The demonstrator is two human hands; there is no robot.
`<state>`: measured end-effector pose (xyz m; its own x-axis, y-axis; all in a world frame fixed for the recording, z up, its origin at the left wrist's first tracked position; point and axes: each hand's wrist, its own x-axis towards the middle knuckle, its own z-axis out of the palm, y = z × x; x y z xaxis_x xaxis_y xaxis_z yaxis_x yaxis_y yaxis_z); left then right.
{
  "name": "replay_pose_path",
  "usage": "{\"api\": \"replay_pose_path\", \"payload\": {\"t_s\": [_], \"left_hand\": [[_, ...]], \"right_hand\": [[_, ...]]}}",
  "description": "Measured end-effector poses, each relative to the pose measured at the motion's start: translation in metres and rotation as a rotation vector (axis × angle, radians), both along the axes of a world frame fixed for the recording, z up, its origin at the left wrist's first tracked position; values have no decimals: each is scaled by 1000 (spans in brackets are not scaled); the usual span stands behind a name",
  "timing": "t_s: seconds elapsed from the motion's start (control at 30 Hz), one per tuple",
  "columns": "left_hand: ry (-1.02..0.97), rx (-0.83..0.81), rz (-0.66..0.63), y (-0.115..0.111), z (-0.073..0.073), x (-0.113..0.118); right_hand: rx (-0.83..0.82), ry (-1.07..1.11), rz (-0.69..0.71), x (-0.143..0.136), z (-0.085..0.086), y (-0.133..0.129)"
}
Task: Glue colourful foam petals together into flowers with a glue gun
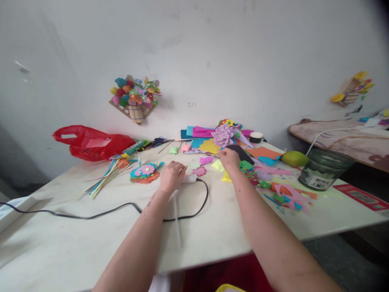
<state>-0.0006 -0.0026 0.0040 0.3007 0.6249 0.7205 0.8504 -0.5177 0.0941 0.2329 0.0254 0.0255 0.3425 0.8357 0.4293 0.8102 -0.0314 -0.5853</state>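
My left hand (172, 176) is curled over the body of a white hot glue gun (191, 179), whose black cord (206, 198) loops out to the right. From beneath that hand a clear glue stick (178, 221) points toward me. Farther right, my right hand (229, 159) is closed near the paper pile; a thin dark item (212, 154) shows by its fingertips, too small to name. Between the hands lie a pink scalloped piece (199, 171) and a magenta lump (206, 160). Left of my left hand are stacked foam flowers (146, 171).
A red plastic bag (91, 144) and thin strips (106, 176) lie at left. Coloured sheets (209, 145) with a lilac flower (223, 135) are at the back. Foam scraps (291, 194), a yellow-green fruit (294, 158) and a dark green tub (323, 172) stand right.
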Motion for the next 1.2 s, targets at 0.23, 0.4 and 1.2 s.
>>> {"api": "replay_pose_path", "payload": {"t_s": [0.23, 0.4, 1.2], "left_hand": [[-26, -19, 56, -3, 1, 1], [-41, -6, 78, -3, 1, 1], [-10, -65, 106, 1, -3, 1]], "right_hand": [[-30, 61, -64, 15, 2, 4], [-94, -4, -67, 16, 6, 1], [-250, -419, 76, -9, -17, 1]]}}
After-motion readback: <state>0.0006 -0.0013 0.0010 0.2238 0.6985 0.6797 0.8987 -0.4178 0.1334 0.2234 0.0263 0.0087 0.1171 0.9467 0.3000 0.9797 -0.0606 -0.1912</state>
